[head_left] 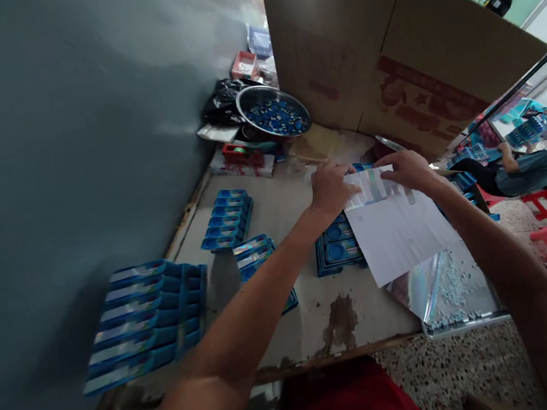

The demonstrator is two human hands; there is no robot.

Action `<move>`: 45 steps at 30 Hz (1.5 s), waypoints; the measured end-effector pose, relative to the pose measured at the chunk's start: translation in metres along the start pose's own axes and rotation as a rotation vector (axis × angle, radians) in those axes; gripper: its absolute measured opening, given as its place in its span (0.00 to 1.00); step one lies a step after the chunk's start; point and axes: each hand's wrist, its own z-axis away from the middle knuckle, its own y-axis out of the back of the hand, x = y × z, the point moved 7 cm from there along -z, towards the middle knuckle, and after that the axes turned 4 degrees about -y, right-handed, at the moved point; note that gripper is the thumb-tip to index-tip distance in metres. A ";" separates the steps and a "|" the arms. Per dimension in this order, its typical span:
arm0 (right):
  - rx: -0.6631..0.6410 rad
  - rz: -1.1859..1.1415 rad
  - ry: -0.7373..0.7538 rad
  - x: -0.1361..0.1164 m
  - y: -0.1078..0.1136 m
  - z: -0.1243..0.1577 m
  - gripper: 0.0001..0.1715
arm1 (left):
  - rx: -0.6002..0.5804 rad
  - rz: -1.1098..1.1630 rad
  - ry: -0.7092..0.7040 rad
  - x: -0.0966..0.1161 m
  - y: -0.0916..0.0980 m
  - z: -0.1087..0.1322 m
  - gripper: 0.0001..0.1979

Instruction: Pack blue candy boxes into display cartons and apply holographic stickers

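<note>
A white sheet (401, 235) with shiny clear sticker-like strips (374, 186) along its far end lies over blue packs. My left hand (332, 187) is closed at the far left corner of this sheet, fingers curled against the strips. My right hand (407, 170) pinches the sheet's far right edge. Part of a stack of blue packs (340, 250) shows under the sheet and beside my left wrist; the rest is covered. Left of my left forearm stand more blue packs (227, 218), and a smaller group (254, 254) is partly hidden by that forearm.
A large blue stack (151, 315) stands at the table's left edge by the wall. A metal tray (465, 324) with small pale beads is at right. Behind are a steel bowl (239, 105) of blue pieces, a red tape dispenser (243, 155) and a tall carton (347, 40). A person (535, 167) sits far right.
</note>
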 end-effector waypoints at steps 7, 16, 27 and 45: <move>-0.032 0.285 0.000 -0.043 -0.008 0.013 0.24 | 0.033 0.121 0.014 -0.006 -0.002 -0.002 0.06; 0.052 0.325 -0.028 -0.048 -0.010 0.018 0.28 | 0.039 0.126 0.015 -0.011 -0.001 -0.004 0.09; 0.000 0.323 -0.017 -0.048 -0.025 0.027 0.23 | 0.031 0.059 0.013 -0.008 -0.004 -0.005 0.10; -0.241 -1.158 -0.162 -0.127 0.000 0.162 0.14 | 0.305 0.606 0.314 -0.023 0.074 0.117 0.26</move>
